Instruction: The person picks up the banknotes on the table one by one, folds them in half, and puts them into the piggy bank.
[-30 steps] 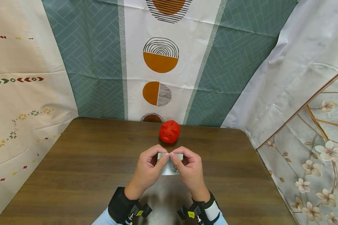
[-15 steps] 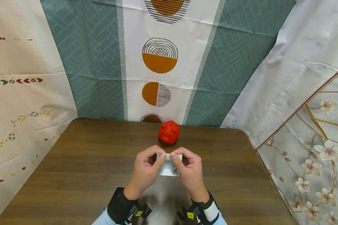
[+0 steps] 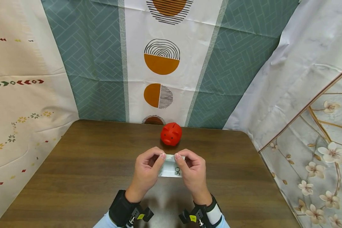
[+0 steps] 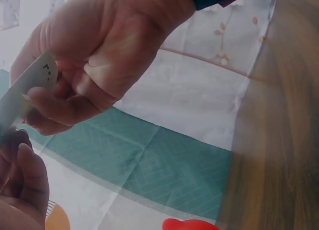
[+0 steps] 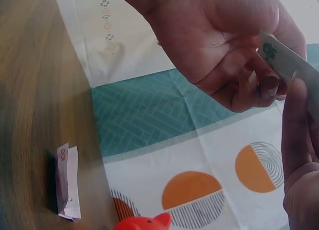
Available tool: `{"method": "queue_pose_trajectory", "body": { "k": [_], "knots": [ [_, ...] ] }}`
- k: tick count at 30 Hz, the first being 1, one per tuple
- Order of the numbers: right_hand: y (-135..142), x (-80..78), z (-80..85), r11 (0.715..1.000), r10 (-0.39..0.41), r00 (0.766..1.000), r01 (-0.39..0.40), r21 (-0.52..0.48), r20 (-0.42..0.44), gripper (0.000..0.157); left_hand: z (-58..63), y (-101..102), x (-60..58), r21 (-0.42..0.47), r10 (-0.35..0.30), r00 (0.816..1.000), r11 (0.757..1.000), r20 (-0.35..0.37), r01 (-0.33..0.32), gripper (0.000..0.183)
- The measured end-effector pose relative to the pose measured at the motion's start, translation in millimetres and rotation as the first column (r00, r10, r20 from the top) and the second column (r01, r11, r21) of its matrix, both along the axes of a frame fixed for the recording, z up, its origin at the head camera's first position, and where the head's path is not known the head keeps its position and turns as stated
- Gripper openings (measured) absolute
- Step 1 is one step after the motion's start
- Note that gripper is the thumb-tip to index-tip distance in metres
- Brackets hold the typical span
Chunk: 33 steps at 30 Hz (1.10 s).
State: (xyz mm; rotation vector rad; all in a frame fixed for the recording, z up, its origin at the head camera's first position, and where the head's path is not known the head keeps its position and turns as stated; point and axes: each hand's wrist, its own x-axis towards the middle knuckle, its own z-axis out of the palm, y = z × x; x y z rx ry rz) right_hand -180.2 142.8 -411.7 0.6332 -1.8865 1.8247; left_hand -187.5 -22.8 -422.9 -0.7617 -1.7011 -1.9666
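Both hands hold a pale green banknote [image 3: 169, 167] with a printed 50 on it, above the table. My left hand [image 3: 146, 172] pinches its upper left corner between thumb and curled fingers. The upper right corner is pinched the same way by my right hand [image 3: 194, 174]. Thumb tips lie along the top edge with a small gap between them. Just beyond the fingers stands a red piggy bank [image 3: 171, 134], its coin slot on top and its snout facing me. In the right wrist view, a folded pinkish banknote [image 5: 68, 182] marked 100 stands on the table; the head view does not show it.
The brown wooden table [image 3: 82, 164] ends at a hanging teal and white cloth [image 3: 165, 79]. Cream patterned cloth [image 3: 25, 126] hangs at the left, a floral white one [image 3: 310, 133] at the right. Black straps with small cameras [image 3: 141, 213] sit on both wrists.
The thumbs have slid apart along the banknote's top edge, the left hand shifting slightly left. More of the banknote's face now shows between the hands. The piggy bank stays in place.
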Motion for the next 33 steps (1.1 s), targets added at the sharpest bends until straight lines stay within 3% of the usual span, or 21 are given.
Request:
{"method": "queue_pose_trajectory", "body": {
  "k": [8,18,33],
  "knots": [
    [1.8,1.7,0.8,0.999,-0.03,0.999,0.031,-0.023,0.038,0.01,1.9,1.0,1.4,0.01,0.037,0.999,0.999,0.01,-0.037,0.011],
    [3.0,0.5,-1.5,0.998,-0.053,0.998,0.053,-0.038,0.016,0.011,4.0,1.2,3.1,0.017,0.075,0.995,0.997,0.059,-0.076,0.01],
    [-0.5,1.6,0.5,0.999,-0.023,0.999,0.024,-0.04,0.026,0.009,4.5,1.1,2.0,-0.009,0.026,1.0,1.0,0.007,-0.026,0.011]
  ]
}}
